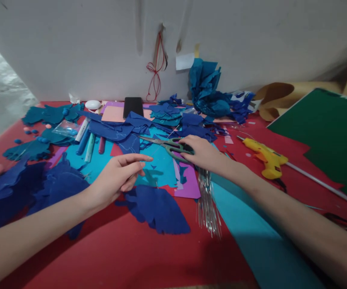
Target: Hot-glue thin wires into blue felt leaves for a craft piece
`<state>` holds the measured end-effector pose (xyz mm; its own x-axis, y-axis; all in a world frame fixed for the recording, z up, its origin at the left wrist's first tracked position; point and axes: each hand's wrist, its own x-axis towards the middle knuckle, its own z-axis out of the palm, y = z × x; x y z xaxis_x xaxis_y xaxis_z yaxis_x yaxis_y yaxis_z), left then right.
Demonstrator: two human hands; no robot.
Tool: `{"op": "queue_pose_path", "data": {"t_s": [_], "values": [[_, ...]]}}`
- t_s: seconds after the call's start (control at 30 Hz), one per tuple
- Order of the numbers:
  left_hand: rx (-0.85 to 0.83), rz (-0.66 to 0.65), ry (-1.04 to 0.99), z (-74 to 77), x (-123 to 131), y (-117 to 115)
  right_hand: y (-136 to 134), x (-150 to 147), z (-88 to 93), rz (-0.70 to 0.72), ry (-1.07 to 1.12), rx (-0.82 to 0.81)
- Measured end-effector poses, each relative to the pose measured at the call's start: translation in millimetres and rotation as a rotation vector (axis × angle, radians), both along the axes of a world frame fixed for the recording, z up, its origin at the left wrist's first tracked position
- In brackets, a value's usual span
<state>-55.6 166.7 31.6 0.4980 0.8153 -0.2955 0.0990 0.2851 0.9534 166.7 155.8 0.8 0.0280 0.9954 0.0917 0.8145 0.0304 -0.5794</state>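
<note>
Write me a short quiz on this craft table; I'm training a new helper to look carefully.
1. True or false: the right hand is on the handles of the scissors.
2. Which tool lies to the right of that hand? A) a yellow glue gun B) a hammer C) a stapler
3. Fill in: the bare part of the table nearest the person is ____ in colour.

Key: 1 true; 2 A; 3 red.

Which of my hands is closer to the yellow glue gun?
Right. The right hand rests on the scissors just left of the glue gun; the left hand lies farther left.
</note>
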Motion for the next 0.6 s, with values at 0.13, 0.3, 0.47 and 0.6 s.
{"op": "queue_pose_path", "data": {"t_s": [0.13, 0.3, 0.47, 0.6], "values": [[-0.01, 0.068, -0.069, 1.0, -1.1, -1.5, 4.0, 2.1, 7.6, -0.021, 0.047, -0.044], [0.027, 0.193, -0.223, 3.6, -3.8, -1.6, -8.8, 4.7, 23.0, -0.091, 0.313, -0.259], [0.039, 0.236, -0.271, 4.0, -4.0, -0.9, -36.0, -11.4, 21.3, -0.059, 0.705, -0.388], [0.028, 0.22, -0.27, 4.7, -3.0, 0.3, -53.4, -26.2, 18.3, -0.104, 0.899, -0.277]]}}
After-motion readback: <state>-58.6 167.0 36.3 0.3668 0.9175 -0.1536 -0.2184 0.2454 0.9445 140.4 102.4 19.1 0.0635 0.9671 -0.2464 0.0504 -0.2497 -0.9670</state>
